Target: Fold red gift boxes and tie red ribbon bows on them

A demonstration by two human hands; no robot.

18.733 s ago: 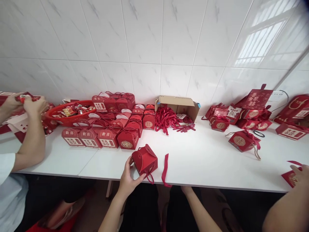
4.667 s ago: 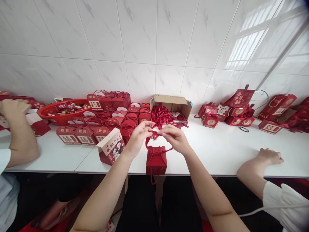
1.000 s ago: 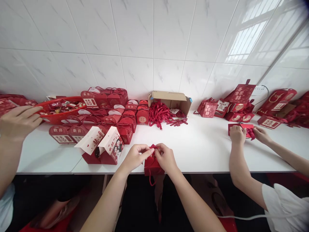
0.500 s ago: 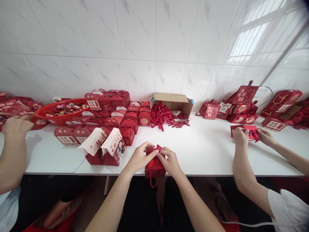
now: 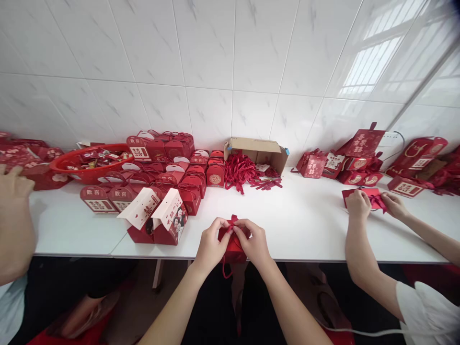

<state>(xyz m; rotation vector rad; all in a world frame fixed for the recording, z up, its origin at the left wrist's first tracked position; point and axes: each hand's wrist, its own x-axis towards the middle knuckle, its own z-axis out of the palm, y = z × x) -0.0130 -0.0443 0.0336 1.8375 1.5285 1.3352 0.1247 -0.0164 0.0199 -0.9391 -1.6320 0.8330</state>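
A small red gift box (image 5: 235,253) sits at the table's front edge, right before me, with a cord loop hanging below it. Over its top, my left hand (image 5: 214,242) and my right hand (image 5: 253,238) meet, fingertips pinched on a red ribbon (image 5: 234,218). Both hands are closed, thumbs and forefingers almost touching. My fingers hide most of the ribbon's middle and part of the box top. To the left stand two red boxes with raised cream flaps (image 5: 168,215).
Rows of red boxes (image 5: 179,184) stand behind, beside a red basin (image 5: 89,175) of wrapped sweets. A cardboard box (image 5: 258,144) spills red ribbons (image 5: 240,172). At right, another person's hands (image 5: 359,205) work a ribbon on a red box; at far left is another person's arm (image 5: 16,225).
Both my hands have drawn closer together over the box, pinching the ribbon at its middle. At far left, the other person's hand has moved left and nearer.
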